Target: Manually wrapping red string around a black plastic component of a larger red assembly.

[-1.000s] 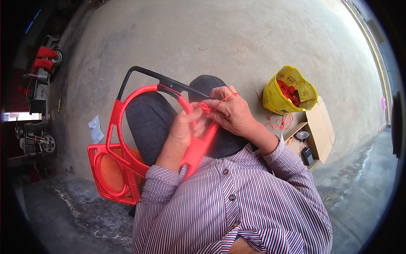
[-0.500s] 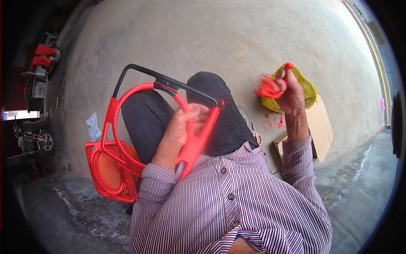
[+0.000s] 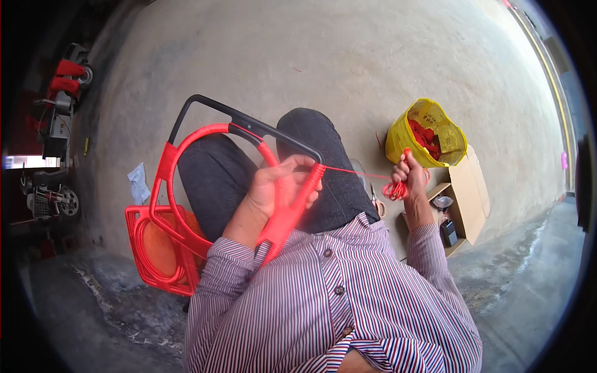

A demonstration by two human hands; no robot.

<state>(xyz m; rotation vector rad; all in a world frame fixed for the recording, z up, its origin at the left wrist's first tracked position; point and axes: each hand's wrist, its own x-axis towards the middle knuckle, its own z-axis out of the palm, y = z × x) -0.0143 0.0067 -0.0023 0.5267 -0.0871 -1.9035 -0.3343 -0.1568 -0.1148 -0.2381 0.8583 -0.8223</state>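
Brings the right hand (image 3: 411, 178) down from in front of the yellow bag (image 3: 396, 144) to just below it, compared with half a second ago, and draws the red cord (image 3: 354, 171) out in a straight line to the upper right corner of the red frame (image 3: 287, 217). Leaves the frame in nearly the same place, tilted over the lap, with the black bar (image 3: 277, 132) above the knees. Shows left fingertips past the side bar's outer edge, previously out of sight behind it. Bends the left elbow, angling the forearm up and rightward, with the left hand (image 3: 272, 188) clamped around the frame. Reaches the right forearm forward, beyond the right knee, near the cardboard box (image 3: 469, 189), with fingers curled tight on the cord and bundled loops hanging beside the fist. Cannot tell each right fingertip's exact position.
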